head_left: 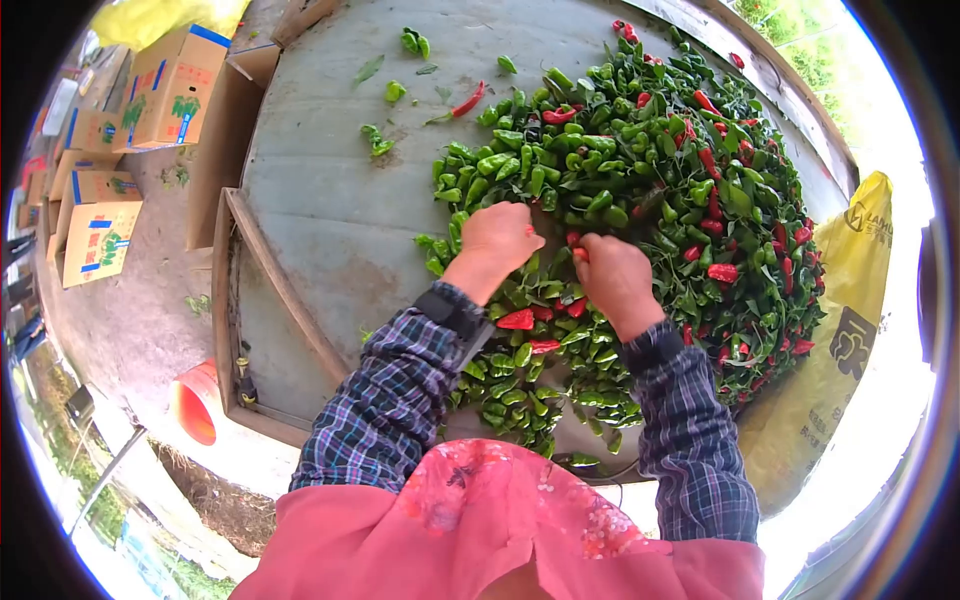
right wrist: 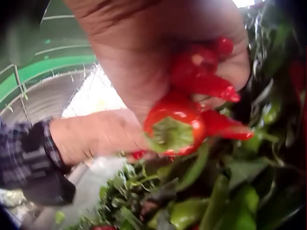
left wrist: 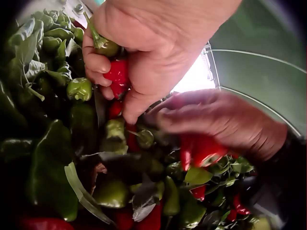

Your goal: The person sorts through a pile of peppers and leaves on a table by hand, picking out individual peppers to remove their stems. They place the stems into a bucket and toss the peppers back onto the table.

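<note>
A heap of green peppers [head_left: 600,140] mixed with red ones and leaves covers the right part of a grey table. Over the near left part of the heap, my left hand [head_left: 500,240] has its fingers curled round a red pepper [left wrist: 117,74]; a green stem sticks up between its fingers in the left wrist view. Close beside it, my right hand [head_left: 612,278] grips several red peppers [right wrist: 175,120], one showing its green stem end. Below the hands lie more green peppers [left wrist: 53,167], leaves and a few red peppers [head_left: 516,320].
A few stray peppers [head_left: 468,100] lie on the bare grey tabletop [head_left: 320,150]. Wooden rails [head_left: 285,285] edge the table. Cardboard boxes [head_left: 100,225] and an orange bucket [head_left: 195,402] stand on the left. A yellow sack [head_left: 845,330] hangs at the right edge.
</note>
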Demonstrator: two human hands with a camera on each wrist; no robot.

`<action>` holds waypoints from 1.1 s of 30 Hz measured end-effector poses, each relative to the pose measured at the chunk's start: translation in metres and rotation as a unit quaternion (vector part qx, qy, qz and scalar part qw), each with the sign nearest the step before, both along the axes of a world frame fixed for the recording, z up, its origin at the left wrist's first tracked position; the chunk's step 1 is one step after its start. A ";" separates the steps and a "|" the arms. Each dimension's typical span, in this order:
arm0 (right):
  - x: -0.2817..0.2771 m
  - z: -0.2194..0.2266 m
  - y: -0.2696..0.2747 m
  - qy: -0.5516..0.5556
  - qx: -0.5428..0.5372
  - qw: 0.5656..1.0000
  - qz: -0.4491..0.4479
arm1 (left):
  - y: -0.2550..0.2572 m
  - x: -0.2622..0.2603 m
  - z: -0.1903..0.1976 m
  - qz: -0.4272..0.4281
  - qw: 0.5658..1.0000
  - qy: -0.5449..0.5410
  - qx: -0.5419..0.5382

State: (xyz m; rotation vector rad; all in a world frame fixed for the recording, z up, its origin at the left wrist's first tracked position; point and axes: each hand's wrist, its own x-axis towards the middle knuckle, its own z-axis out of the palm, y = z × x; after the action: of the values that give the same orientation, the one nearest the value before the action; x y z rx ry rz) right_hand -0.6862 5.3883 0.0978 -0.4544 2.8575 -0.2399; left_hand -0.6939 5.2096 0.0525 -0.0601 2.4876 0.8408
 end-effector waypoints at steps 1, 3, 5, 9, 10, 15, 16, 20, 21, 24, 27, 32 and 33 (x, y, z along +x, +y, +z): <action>0.010 0.004 0.004 -0.042 0.043 0.998 0.012 | -0.011 0.005 -0.007 0.047 0.997 -0.005 0.066; 0.027 0.016 0.014 -0.148 0.089 0.984 0.041 | -0.035 0.012 -0.013 0.100 0.986 -0.009 0.134; 0.025 0.028 0.019 -0.180 0.059 0.982 0.012 | -0.057 0.022 -0.016 0.269 0.828 -0.145 0.470; 0.004 0.031 0.010 -0.062 -0.012 0.998 0.019 | -0.073 0.042 -0.012 0.332 0.665 -0.157 0.650; -0.001 0.023 0.005 -0.039 -0.017 0.999 0.032 | -0.076 0.047 -0.009 0.333 0.666 -0.156 0.649; 0.000 -0.020 -0.025 -0.068 0.030 0.995 0.071 | -0.091 0.070 -0.005 0.300 0.498 -0.172 0.796; 0.001 -0.026 -0.030 -0.065 0.051 0.994 0.072 | -0.093 0.073 -0.006 0.280 0.446 -0.173 0.832; 0.000 -0.025 -0.030 -0.099 0.056 0.991 0.072 | -0.089 0.074 -0.010 0.235 0.383 -0.177 0.876; -0.003 -0.024 -0.022 -0.093 -0.013 0.993 0.071 | -0.084 0.073 -0.002 0.260 0.373 -0.181 0.872; -0.005 0.020 -0.007 -0.329 -0.265 0.879 -0.222 | -0.077 0.068 -0.004 0.232 0.410 -0.210 0.857; 0.008 0.051 0.013 -0.338 -0.263 0.862 -0.271 | -0.068 0.068 -0.005 0.231 0.455 -0.220 0.832; 0.034 0.037 0.018 -0.179 -0.211 0.955 -0.107 | -0.075 0.087 0.013 0.215 0.553 -0.202 0.779; 0.035 0.035 0.014 -0.185 -0.148 0.969 -0.071 | -0.077 0.094 0.021 0.242 0.572 -0.193 0.760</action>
State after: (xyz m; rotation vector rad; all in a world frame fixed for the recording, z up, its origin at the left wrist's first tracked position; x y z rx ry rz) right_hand -0.6507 5.4020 0.1326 -0.2258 2.4924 -0.7058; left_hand -0.5995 5.1322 0.0735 -0.2716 0.6320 2.5154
